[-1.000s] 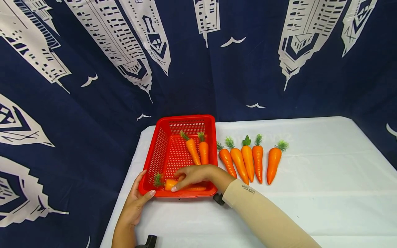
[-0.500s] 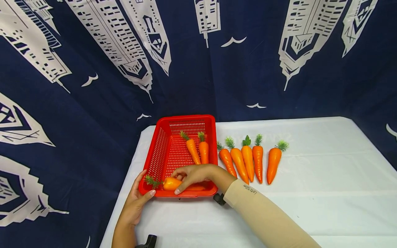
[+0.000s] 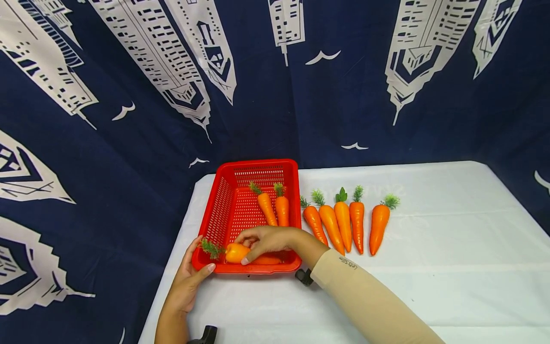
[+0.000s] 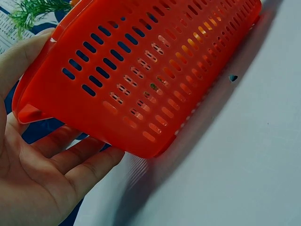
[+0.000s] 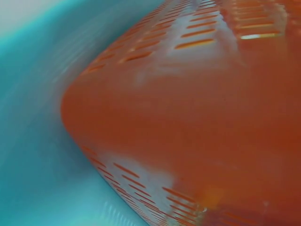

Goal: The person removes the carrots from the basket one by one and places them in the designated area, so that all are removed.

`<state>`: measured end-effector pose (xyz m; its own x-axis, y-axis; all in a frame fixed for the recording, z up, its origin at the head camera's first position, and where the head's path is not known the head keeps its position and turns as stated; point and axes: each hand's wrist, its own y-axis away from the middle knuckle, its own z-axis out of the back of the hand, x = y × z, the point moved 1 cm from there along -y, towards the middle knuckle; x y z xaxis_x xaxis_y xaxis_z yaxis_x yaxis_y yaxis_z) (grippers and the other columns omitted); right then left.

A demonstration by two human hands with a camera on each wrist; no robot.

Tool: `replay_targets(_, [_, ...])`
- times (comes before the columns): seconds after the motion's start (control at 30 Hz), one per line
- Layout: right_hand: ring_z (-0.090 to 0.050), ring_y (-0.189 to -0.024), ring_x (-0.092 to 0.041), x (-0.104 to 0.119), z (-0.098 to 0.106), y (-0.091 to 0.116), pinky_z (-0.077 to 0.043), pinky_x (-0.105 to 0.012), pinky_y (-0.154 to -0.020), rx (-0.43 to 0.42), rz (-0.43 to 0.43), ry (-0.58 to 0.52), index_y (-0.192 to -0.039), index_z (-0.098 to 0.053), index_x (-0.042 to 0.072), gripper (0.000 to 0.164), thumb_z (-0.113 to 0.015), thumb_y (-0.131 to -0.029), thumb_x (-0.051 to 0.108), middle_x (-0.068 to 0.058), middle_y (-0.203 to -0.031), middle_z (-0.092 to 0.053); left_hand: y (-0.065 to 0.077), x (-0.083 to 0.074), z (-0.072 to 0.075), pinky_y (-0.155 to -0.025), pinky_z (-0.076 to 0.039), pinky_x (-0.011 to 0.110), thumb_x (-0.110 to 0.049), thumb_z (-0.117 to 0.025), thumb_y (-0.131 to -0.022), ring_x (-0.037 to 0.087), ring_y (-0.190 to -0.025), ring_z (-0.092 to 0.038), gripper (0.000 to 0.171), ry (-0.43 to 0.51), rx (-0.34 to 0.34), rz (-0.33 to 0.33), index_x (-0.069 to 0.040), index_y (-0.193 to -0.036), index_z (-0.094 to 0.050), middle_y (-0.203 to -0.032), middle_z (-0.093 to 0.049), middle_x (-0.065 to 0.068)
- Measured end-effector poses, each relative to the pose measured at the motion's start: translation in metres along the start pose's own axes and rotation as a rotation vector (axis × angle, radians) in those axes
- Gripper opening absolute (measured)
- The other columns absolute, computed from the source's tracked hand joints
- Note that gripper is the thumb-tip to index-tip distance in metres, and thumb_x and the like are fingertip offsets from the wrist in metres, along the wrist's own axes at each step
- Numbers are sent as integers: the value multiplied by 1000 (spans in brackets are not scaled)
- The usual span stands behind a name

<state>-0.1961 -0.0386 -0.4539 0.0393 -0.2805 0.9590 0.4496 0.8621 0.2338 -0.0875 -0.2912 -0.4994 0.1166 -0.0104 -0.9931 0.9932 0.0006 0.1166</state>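
A red slotted plastic basket (image 3: 293, 191) stands at the left of the table. My left hand (image 3: 188, 286) grips its near left corner, thumb on the rim. In the left wrist view the fingers of that hand (image 4: 42, 174) lie under and beside the basket's outer wall (image 4: 84, 113). Inside the basket, my right hand (image 3: 268, 241) holds an orange carrot (image 3: 235, 253) along the near wall, its green top pointing left. The carrot's middle is hidden by the hand. The right wrist view shows only the blurred basket corner (image 5: 188, 113), not the hand.
Two more carrots, a left one (image 3: 267, 208) and a right one (image 3: 282, 210), lie in the basket's right half. Several carrots (image 3: 343, 222) lie side by side on the white table (image 3: 451, 239), right of the basket. A dark blue patterned cloth (image 3: 258, 119) hangs behind.
The carrot in my right hand has shifted left and slightly up inside the basket, its green top now near the left rim. My left hand has stayed put on the corner.
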Motion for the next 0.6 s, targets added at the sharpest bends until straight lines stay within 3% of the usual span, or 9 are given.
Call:
replay_targets(0.2, [-58,-102,-15,3,1,2,-51,-26,-88,-47,22,-26,-124,-67,22,42,-80,-85,17,1,-112,-63,0,0,0,-104,-44,14,0,-65,-94,6,-141,-37,85,0,2,-3,-32,-159,-22,-167,-17,3])
replay_targets(0.4, [-58,-104,-18,5,4,3,-52,-28,-89,-186,40,-45,-128,-65,24,44,-80,-86,24,0,-119,-63,0,1,-1,-103,-45,15,0,-65,-94,9,-138,-41,85,0,7,-5,-33,-160,-22,-166,-18,4])
replay_targets(0.6, [-57,-96,-17,6,6,4,-51,-26,-84,-333,78,-29,-131,-63,22,49,-80,-86,29,-1,-115,-63,1,1,0,-103,-46,16,0,-65,-94,11,-139,-41,84,10,19,-19,-32,-160,-22,-166,-19,6])
